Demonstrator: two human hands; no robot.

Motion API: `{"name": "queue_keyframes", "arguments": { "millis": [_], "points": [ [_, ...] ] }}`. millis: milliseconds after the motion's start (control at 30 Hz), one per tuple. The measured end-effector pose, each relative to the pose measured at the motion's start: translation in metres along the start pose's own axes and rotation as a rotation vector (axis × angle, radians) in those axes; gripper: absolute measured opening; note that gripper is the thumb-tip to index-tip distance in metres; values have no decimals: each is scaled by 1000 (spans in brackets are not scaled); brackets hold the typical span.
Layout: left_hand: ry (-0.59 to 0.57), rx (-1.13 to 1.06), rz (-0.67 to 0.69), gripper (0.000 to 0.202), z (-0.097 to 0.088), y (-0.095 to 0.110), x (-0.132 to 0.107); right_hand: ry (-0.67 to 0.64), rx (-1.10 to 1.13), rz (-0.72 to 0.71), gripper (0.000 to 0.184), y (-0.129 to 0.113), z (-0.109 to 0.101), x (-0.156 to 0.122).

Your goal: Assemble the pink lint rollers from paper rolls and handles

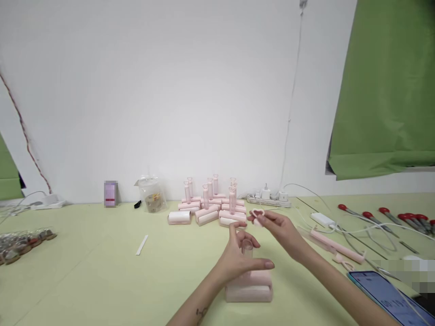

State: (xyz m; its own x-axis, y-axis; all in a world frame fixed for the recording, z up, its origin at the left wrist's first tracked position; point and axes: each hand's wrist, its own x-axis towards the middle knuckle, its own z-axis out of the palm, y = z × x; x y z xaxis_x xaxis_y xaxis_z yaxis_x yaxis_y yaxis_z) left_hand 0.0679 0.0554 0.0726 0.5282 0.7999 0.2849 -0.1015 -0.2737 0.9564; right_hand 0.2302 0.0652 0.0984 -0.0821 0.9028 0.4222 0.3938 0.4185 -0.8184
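Observation:
Near the front of the table, a pink lint-roller-like piece [249,288] lies with a white roll along its front. A short clear pink tube [247,249] rises from it. My left hand [234,256] is around this tube, with thumb and fingers spread apart; whether the palm touches the tube I cannot tell. To the upper right, my right hand [277,228] pinches a small pink heart-shaped loop cap [258,214] between thumb and fingers, above and apart from the tube.
Several similar pink pieces with upright heart-topped tubes [205,198] stand by the wall. A power strip [268,199], cables, a long pink part [336,244], red-headed tools [369,216] and a phone [380,294] lie right. A plastic bag [152,197] and white strip [142,244] are left.

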Motion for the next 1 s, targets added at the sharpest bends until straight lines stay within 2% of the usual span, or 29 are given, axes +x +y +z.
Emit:
{"name": "queue_keyframes", "arguments": {
  "millis": [100, 200, 300, 433, 600, 800, 867, 1000],
  "points": [
    [-58, -172, -34, 75, 3, -9, 5, -94, 132, -31, 32, -23, 16, -21],
    [-94, -280, -126, 68, 3, -19, 8, -123, 124, -85, 28, -27, 22, -29],
    [-119, -260, -148, 56, 2, -24, 9, -139, 136, -91, 28, -25, 23, -28],
    [-142, -196, -133, 24, 2, -24, 9, -187, 139, -62, 30, -29, 23, -24],
    [-146, -221, -127, 23, 2, -25, 9, -208, 137, -16, 30, -33, 24, -25],
    [-149, -219, -144, 22, 2, -23, 9, -156, 82, 19, 29, -31, 24, -30],
    [-155, -218, -154, 20, 2, -21, 8, -160, 52, 4, 26, -31, 24, -31],
    [-155, -217, -183, 29, 1, -18, 6, -162, -20, -65, 17, -32, 23, -31]
  ]
}}
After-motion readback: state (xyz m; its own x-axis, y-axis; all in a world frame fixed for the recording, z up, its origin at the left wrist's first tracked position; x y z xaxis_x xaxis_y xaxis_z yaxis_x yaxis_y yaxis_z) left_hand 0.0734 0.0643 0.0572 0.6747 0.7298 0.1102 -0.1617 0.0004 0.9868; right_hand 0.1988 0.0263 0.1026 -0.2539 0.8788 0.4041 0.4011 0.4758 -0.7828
